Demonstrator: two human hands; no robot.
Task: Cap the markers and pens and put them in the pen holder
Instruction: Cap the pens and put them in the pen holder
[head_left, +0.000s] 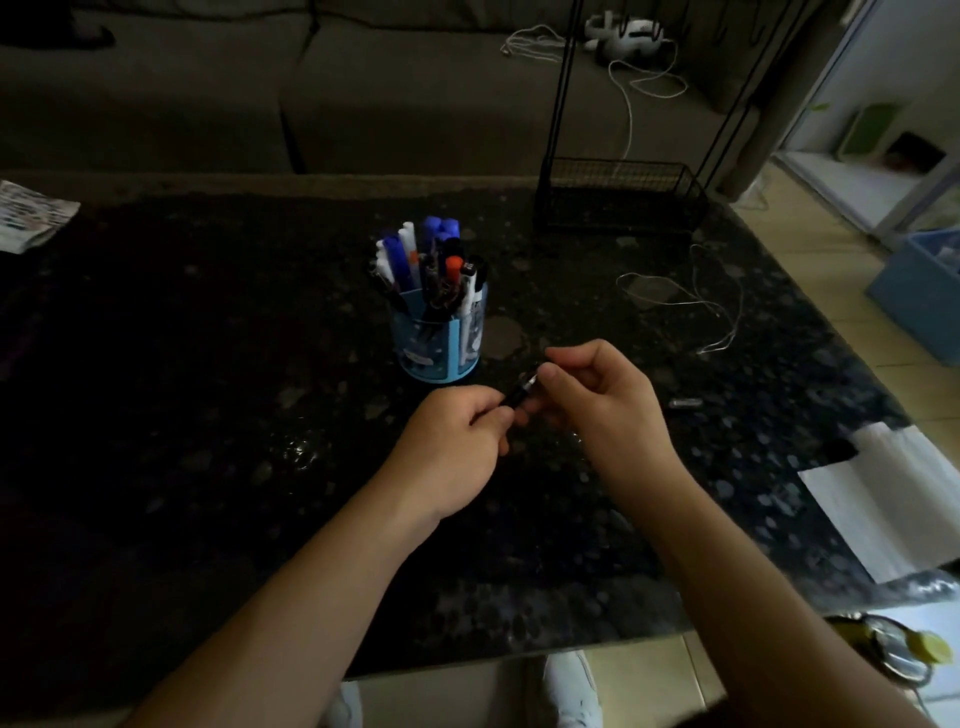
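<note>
A light-blue pen holder stands on the dark speckled table, filled with several capped markers and pens. Just in front of it, my left hand and my right hand meet around a short dark pen. The left hand's fingers grip its lower end. The right hand's thumb and fingers pinch its upper end, where a silvery part shows. Most of the pen is hidden by my fingers. A small dark cap-like piece lies on the table right of my right hand.
A black wire basket stands at the table's back right, with a thin white cord in front of it. White paper lies at the right edge. A printed packet sits far left. A sofa is behind.
</note>
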